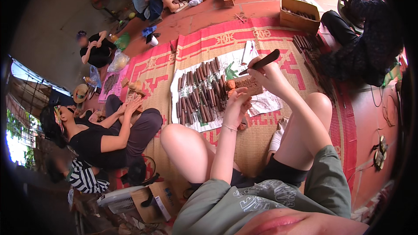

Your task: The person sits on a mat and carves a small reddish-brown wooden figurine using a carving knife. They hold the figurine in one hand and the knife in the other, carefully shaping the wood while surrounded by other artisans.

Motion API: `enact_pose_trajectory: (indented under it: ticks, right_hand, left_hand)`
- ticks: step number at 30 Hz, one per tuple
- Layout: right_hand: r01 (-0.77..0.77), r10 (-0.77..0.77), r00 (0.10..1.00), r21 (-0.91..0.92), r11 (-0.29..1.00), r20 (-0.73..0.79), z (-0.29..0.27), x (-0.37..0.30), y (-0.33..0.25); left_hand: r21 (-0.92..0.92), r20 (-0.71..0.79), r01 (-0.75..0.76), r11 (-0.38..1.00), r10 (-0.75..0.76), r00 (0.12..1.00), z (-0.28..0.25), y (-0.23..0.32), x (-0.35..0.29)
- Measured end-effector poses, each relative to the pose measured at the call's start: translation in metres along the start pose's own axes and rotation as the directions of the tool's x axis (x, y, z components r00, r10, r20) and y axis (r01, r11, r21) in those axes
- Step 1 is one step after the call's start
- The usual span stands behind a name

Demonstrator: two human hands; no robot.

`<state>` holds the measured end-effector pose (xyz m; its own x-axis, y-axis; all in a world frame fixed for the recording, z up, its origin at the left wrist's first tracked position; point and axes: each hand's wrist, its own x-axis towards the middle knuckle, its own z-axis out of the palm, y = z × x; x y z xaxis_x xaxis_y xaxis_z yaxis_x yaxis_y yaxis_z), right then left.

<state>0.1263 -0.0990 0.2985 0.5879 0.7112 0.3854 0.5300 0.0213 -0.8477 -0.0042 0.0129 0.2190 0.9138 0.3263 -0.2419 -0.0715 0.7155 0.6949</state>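
Note:
My right hand [266, 77] is closed round a dark carving knife [265, 60], its thin end pointing down and left. Lower and to the left, my left hand [237, 104] has curled fingers at a small orange-brown carved piece [230, 85], which it seems to hold; the fingers partly hide it. Just beyond the hands lies a brown wooden block with carved relief [249, 85]. Rows of dark-handled carving tools [198, 88] lie left of it on a white printed sheet [174, 88].
A patterned red and straw mat [150, 69] lies under me. Seated people [109, 135] are on the left, another person [365, 39] on the right. A yellow box [300, 15] of tools stands at the far right, with more tools [311, 56] in front. A cardboard box [150, 204] stands near left.

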Motion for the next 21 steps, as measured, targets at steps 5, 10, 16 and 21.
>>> enact_pose_trajectory:
  ticks: [5, 10, 16, 21]
  right_hand:
    - [0.003, -0.001, 0.999, 0.072, 0.997, -0.041, -0.001, 0.002, 0.000]
    - [-0.009, 0.009, 1.000, -0.001, 1.000, -0.010, 0.006, -0.001, -0.004]
    - [0.031, -0.031, 1.000, -0.143, 0.989, 0.000, 0.009, -0.006, -0.005]
    - [-0.044, 0.017, 0.990, -0.187, 0.981, -0.141, 0.033, -0.018, 0.001]
  left_hand:
    - [0.491, 0.773, 0.080, 0.868, -0.476, 0.419, 0.081, 0.013, -0.081]
    - [0.040, 0.911, -0.154, 0.987, 0.027, 0.411, 0.137, -0.057, -0.179]
    - [-0.183, 0.868, -0.425, 0.887, 0.349, 0.354, 0.150, -0.108, -0.207]
    - [-0.227, 0.867, -0.454, 0.862, 0.391, 0.310, 0.154, -0.105, -0.210]
